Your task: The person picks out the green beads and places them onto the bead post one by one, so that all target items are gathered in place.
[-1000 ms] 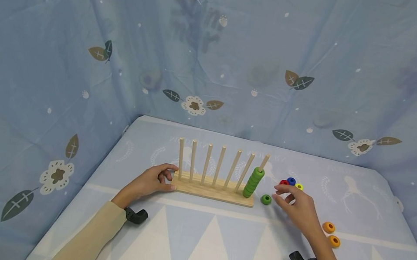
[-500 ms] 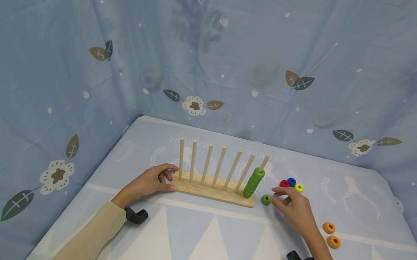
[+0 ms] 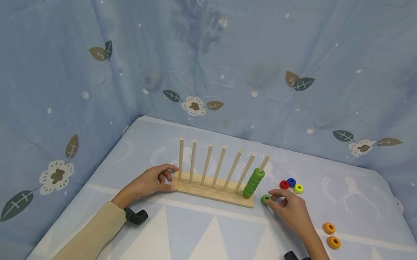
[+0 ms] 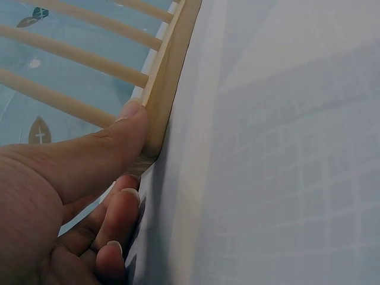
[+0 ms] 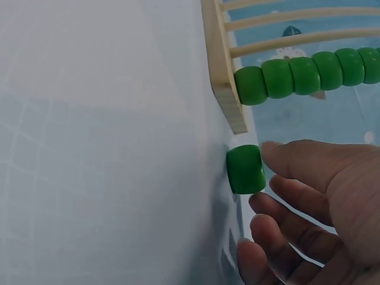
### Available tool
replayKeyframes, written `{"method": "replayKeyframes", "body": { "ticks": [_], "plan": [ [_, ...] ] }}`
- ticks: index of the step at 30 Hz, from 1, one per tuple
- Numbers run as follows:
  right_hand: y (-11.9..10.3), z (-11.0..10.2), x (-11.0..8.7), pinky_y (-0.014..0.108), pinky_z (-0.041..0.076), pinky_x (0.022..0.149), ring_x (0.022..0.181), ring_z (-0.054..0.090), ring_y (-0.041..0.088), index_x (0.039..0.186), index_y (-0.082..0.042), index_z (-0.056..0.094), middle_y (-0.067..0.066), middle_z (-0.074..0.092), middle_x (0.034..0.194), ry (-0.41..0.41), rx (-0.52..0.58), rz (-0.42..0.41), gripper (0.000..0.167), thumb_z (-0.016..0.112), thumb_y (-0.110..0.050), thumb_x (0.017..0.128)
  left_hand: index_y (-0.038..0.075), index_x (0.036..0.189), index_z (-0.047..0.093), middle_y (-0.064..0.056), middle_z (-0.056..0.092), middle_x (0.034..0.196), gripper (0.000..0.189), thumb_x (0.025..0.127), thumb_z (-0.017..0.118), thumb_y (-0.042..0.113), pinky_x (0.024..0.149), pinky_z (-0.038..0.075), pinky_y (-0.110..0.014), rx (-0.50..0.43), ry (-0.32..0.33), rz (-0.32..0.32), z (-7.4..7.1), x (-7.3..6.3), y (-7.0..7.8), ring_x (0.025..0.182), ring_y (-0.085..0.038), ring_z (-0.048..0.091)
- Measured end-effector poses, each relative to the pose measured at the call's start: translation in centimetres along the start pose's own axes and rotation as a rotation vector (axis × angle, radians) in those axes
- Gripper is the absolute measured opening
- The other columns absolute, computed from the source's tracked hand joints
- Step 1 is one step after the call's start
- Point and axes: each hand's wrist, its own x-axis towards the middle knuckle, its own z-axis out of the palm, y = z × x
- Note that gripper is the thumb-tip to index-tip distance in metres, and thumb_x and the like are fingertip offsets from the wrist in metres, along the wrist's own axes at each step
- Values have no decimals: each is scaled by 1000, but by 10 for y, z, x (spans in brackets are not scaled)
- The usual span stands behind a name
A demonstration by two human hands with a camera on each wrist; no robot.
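Observation:
A wooden peg stand [image 3: 204, 191] with a row of upright pegs stands mid-table in the head view. Green beads [image 3: 253, 183] are stacked on its rightmost peg; the other pegs are bare. My left hand [image 3: 151, 179] holds the stand's left end between thumb and fingers, the thumb on the base in the left wrist view. One loose green bead [image 5: 245, 170] rests on the table just right of the stand. My right hand [image 3: 291, 209] is at that bead, thumb tip at its edge and the fingertips close beside it, not clearly gripping it.
Behind the right hand lie a red bead [image 3: 284, 184], a blue bead [image 3: 291, 182] and a yellow bead [image 3: 298, 189]. Two orange rings [image 3: 329, 228] lie right of the right forearm. Patterned blue cloth [image 3: 241, 64] rises behind the table.
My right hand has moved slightly left and down to the loose green bead, bringing the red and yellow beads into fuller view. The left hand and the stand have stayed put.

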Motion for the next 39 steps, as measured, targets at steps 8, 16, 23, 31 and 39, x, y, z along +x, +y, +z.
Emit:
{"method": "replayKeyframes", "body": {
  "ticks": [8,16,23,31,39],
  "plan": [
    [-1,2,1,26,40,56,71,50,16,114,-8,75,0,68,95,-15,-14,25,30,84,-20,88,10,143,56,-10,60,105,62,88,84,14,72,44,-33,-8,-2,11,0,0,2,79,-23,52],
    [-1,1,2,27,39,56,71,49,17,115,-7,75,0,63,89,-31,-21,14,32,84,-20,88,11,144,56,-10,60,105,62,88,84,15,73,45,-33,0,-6,23,-1,2,0,79,-22,53],
    [0,2,4,27,37,56,70,48,18,116,-7,75,0,58,84,-41,-29,13,32,84,-21,88,9,144,56,-11,60,105,63,88,84,13,74,45,-33,-8,-8,30,-2,2,1,79,-22,53],
    [-2,3,3,27,37,56,70,48,17,114,-6,75,1,58,86,-32,-25,13,30,84,-20,88,9,143,56,-12,60,106,62,88,84,15,72,44,-33,-8,-7,22,-1,0,0,79,-24,52],
    [0,1,2,27,41,56,69,51,17,115,-8,74,0,64,87,-20,-33,20,31,83,-23,89,10,143,56,-11,60,105,62,88,85,15,72,44,-34,-5,-10,13,0,0,-1,80,-23,52]
  ]
}}
